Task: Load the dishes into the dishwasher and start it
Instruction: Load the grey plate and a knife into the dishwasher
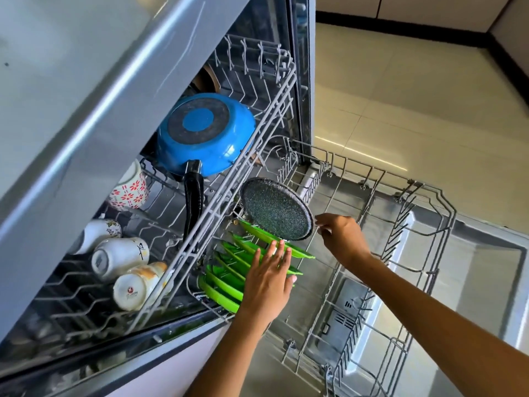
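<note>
The left hand (267, 277) lay flat, fingers straight, on the green plates (229, 279); the right hand (343, 239), fingers loosely spread, touched the speckled pan (276, 212) just above.

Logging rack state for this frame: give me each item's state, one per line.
Upper rack: pulled out, loaded.
Lower rack: pulled out, mostly bare.
Blue pan: upside down, upper rack.
Cups: on their sides, upper rack.
Green plates: on edge, lower rack.
Speckled pan: tilted, behind plates.
Left hand: flat on plates.
Right hand: fingers at speckled pan's rim.
</note>
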Available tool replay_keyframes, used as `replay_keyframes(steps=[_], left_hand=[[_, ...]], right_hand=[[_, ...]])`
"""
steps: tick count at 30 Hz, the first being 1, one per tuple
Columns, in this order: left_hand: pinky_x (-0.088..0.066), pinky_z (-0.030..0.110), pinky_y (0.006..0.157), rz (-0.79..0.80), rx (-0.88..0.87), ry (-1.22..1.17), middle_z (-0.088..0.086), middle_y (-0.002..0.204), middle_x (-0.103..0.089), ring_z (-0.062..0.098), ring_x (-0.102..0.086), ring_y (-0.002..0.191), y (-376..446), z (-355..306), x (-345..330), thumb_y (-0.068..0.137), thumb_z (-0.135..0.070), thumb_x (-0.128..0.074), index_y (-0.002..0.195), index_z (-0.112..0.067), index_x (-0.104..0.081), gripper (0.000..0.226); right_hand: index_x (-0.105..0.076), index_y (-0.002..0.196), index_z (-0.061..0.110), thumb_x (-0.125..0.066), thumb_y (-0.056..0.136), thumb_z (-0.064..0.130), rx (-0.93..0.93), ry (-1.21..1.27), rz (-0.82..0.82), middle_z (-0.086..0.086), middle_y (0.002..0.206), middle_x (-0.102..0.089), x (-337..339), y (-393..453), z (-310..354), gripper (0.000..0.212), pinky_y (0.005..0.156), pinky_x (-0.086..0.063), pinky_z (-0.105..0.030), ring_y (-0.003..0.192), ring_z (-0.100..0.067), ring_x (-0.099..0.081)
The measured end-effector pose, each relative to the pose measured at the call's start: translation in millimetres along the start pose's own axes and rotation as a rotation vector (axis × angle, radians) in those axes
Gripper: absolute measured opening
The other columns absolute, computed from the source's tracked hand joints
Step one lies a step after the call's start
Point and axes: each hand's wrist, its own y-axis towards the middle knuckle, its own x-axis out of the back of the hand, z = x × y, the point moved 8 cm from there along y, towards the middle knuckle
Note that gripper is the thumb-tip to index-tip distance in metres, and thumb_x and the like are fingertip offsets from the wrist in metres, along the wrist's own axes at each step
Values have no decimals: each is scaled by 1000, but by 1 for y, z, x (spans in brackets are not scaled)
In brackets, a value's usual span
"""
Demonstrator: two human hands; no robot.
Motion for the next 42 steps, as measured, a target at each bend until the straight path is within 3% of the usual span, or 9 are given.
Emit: replay_keyframes(steps=[9,16,21,26,29,32,37,39,42], left_hand=[[-24,50,108,-331,138,-88,10,145,-44,26,-37,136,-105,-43,85,94,-37,-31,130,-11,-57,51],[-29,40,107,-501,217,-109,10,135,-55,25,-46,128,-289,-86,226,89,-34,-39,125,-9,-60,49],[-27,38,104,-613,531,-128,13,134,-55,29,-51,124,-489,-95,279,88,-32,-41,121,-7,-64,47],[-16,27,107,-734,902,-143,12,132,-57,21,-39,127,-652,-83,272,99,-43,-26,118,-7,-66,57],[-28,31,104,-782,1058,-150,11,128,-60,25,-51,122,-701,-69,263,101,-48,-16,115,-10,-68,67],[-49,43,91,-782,1145,-142,9,125,-63,28,-60,114,-723,-38,258,96,-40,-33,113,-11,-69,50],[-50,47,89,-674,1052,-114,2,118,-67,22,-63,110,-711,48,259,80,-30,-60,110,-13,-71,36],[-50,46,89,-595,992,-104,0,113,-69,19,-65,106,-701,80,256,62,-28,-84,107,-14,-72,48],[-50,42,89,-482,897,-76,-3,106,-71,14,-67,100,-688,115,244,46,-31,-93,104,-18,-73,62]], right_hand=[[-72,98,18,-64,81,3,290,-60,-101,2,98,-73,60,-117,63,24,65,-58,-40,81,-24,-71],[-67,112,18,-59,86,11,459,-13,-8,-3,109,-69,145,-261,202,28,75,-55,-44,93,-29,-66],[-71,103,10,-57,81,12,677,101,-20,-7,99,-72,190,-399,309,25,68,-56,-40,81,-29,-69],[-71,101,17,-58,79,19,945,92,168,0,99,-72,159,-492,411,25,68,-54,-32,81,-23,-69],[-70,103,16,-59,83,16,1031,94,227,0,102,-71,134,-513,453,23,75,-52,-30,89,-22,-68],[-69,105,12,-59,86,13,1113,43,269,-4,103,-70,105,-528,496,21,76,-49,-29,91,-25,-66],[-68,103,11,-60,87,9,1156,2,318,-3,98,-70,49,-522,546,18,70,-55,-38,84,-23,-66],[-68,101,12,-62,87,10,1159,-10,307,-2,93,-70,31,-516,559,16,65,-56,-37,78,-21,-66],[-70,97,10,-64,85,7,1147,-30,274,-2,89,-70,15,-507,571,14,61,-54,-30,72,-18,-65]])
